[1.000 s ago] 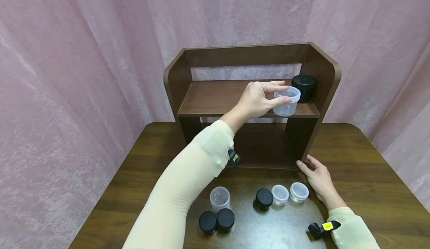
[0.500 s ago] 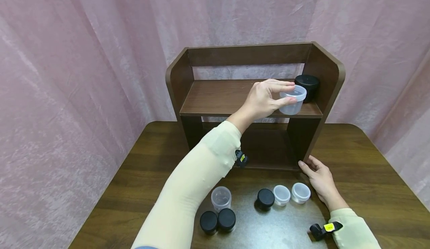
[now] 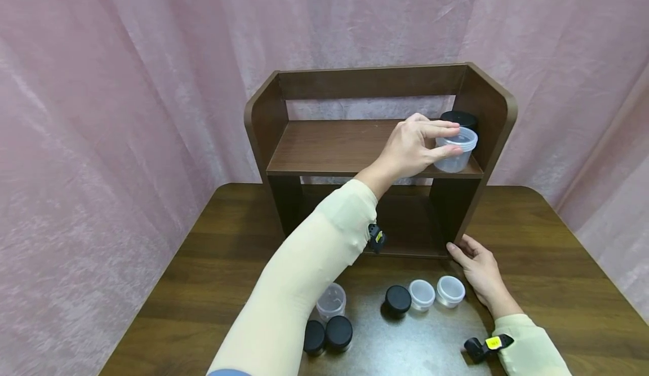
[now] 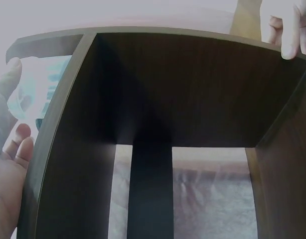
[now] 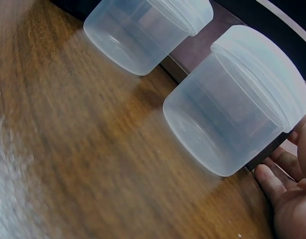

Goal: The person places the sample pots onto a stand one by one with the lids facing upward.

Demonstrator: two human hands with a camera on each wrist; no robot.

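Observation:
My left hand (image 3: 413, 147) holds a clear plastic jar (image 3: 451, 164) with a translucent lid between thumb and fingers. The jar is at the right end of the upper board of a brown wooden shelf (image 3: 334, 147), in front of a black-lidded jar (image 3: 458, 118). Whether its base touches the board cannot be told. In the left wrist view the jar (image 4: 33, 94) is partly hidden by the hand (image 4: 8, 164) and the shelf's edge. My right hand (image 3: 481, 274) grips the shelf's lower right front corner, thumb in front and fingers along the side.
On the wooden table (image 3: 547, 263), two clear jars (image 3: 422, 294) with translucent lids stand beside a black-lidded jar (image 3: 398, 300). Further left are a clear jar (image 3: 332, 300) and two black-lidded jars (image 3: 338, 332), partly behind my left sleeve. A pink curtain (image 3: 152, 83) hangs behind.
My left hand has carried the clear jar rightward along the upper board, until it overlaps the black-lidded jar in the head view. The right hand stays at the shelf corner.

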